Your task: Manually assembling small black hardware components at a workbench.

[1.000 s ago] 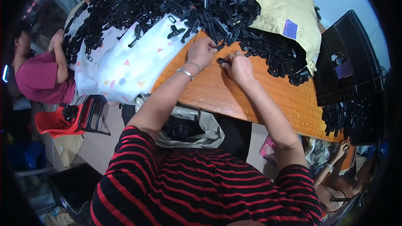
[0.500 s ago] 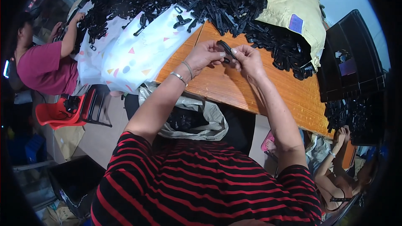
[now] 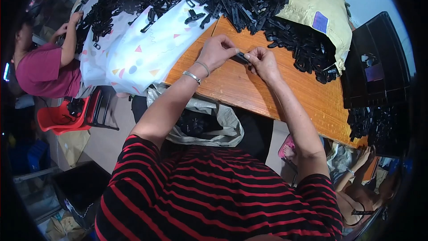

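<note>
Both hands meet over the wooden table [image 3: 312, 102], around a small, narrow black plastic piece [image 3: 241, 58]. My left hand [image 3: 217, 54] pinches its left end between thumb and fingers. The other end is gripped by my right hand [image 3: 266, 64], thumb on top. The piece lies nearly level and partly hidden by the fingers. Beyond my hands spreads a big heap of similar long black plastic parts [image 3: 249, 0]. Several more lie on a white patterned sheet [image 3: 147, 58] to the left.
A yellowish sack [image 3: 312, 4] spills black parts at the far right, beside a black panel-like container [image 3: 376, 62]. An open woven sack [image 3: 229, 125] hangs below the table's near edge. One person [image 3: 44, 69] works at the left, another [image 3: 356, 196] at the lower right.
The black piece has turned from a steep tilt to nearly level. My left fingers have shifted onto its left end, and my hands have drawn slightly apart.
</note>
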